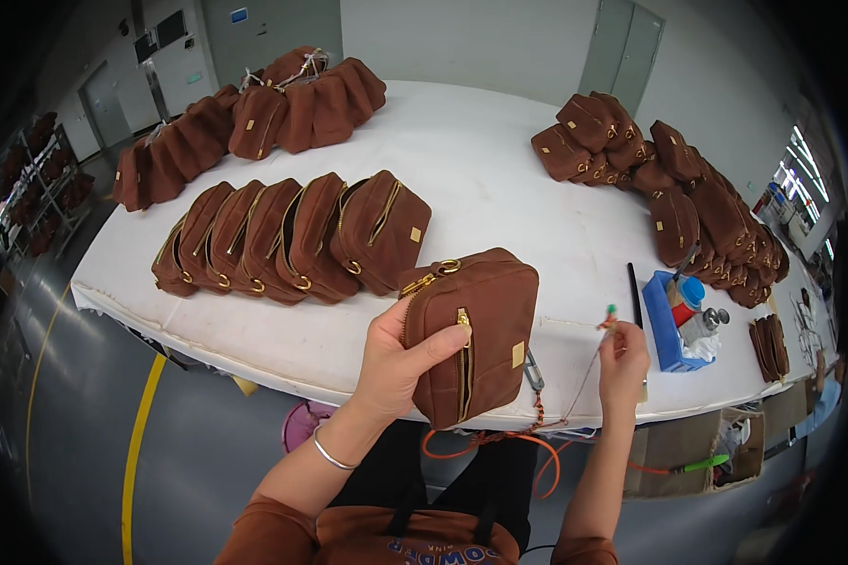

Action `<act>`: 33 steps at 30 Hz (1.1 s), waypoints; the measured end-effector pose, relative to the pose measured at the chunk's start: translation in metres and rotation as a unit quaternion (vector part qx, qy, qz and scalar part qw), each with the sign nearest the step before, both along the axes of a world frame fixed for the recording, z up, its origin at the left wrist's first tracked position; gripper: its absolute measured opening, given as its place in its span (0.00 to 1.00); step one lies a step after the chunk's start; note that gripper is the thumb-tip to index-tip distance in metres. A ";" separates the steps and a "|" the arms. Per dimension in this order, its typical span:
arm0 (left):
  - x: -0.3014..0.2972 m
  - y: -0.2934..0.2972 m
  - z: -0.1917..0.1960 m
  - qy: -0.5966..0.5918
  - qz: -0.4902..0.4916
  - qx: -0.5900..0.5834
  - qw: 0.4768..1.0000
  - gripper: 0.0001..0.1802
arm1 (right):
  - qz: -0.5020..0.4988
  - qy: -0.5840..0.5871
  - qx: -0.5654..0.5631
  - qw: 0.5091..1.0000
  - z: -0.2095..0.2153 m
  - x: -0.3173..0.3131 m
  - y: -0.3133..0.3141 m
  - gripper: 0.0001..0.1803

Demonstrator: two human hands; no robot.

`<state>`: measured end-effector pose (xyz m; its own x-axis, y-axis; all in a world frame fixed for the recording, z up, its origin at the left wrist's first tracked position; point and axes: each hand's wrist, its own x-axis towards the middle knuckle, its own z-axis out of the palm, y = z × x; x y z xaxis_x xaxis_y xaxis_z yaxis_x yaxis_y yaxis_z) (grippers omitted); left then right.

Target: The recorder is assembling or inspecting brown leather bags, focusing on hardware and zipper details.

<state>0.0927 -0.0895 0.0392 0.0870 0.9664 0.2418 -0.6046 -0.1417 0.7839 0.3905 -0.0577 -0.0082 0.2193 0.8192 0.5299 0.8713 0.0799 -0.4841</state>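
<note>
- The left hand [394, 365] grips a brown zippered bag [495, 311] upright over the table's near edge, its thumb pressed beside the front zipper pull [464, 320].
- To its right, the right hand [624, 363] has thumb and fingers pressed together, pinching a thin cord [589, 377]; a small green-ended piece [611, 313] shows just beyond the fingertips.
- Between the hands, a metal clip [534, 372] and a chain [539, 410] hang at the near edge, with the cord trailing toward them; an orange hose [558, 461] loops below.
- Under the table, a pink tub [297, 428] stands left and a cardboard box [740, 447] right.
- Just beyond the right hand, a black rod [635, 294] and a blue tray [664, 330] take up the white table [499, 188]; the tray holds a blue-capped red bottle [685, 299] and white crumpled material [702, 349].
- Left, beyond the held bag, similar bags stand in a row [311, 235].
- Farther right, bags lie in a large pile [721, 212].
- Far left, more bags crowd together in a heap [316, 118].
- Farthest, grey doors [622, 52] break the wall.
</note>
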 end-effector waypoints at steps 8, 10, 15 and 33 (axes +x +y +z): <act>0.006 -0.007 0.005 0.046 0.011 0.013 0.999 0.22 | 0.223 0.436 0.118 0.864 0.057 -0.075 -0.037 0.04; 0.007 -0.008 0.005 0.051 0.011 0.016 0.999 0.21 | 0.268 0.471 0.092 0.836 0.060 -0.084 -0.042 0.04; -0.001 -0.003 0.004 -0.006 0.002 -0.006 1.000 0.21 | 0.268 0.475 0.079 0.834 0.050 -0.085 -0.041 0.04; 0.010 -0.009 0.009 0.090 -0.008 0.038 0.995 0.19 | 0.312 0.434 -0.003 0.845 0.075 -0.107 -0.066 0.04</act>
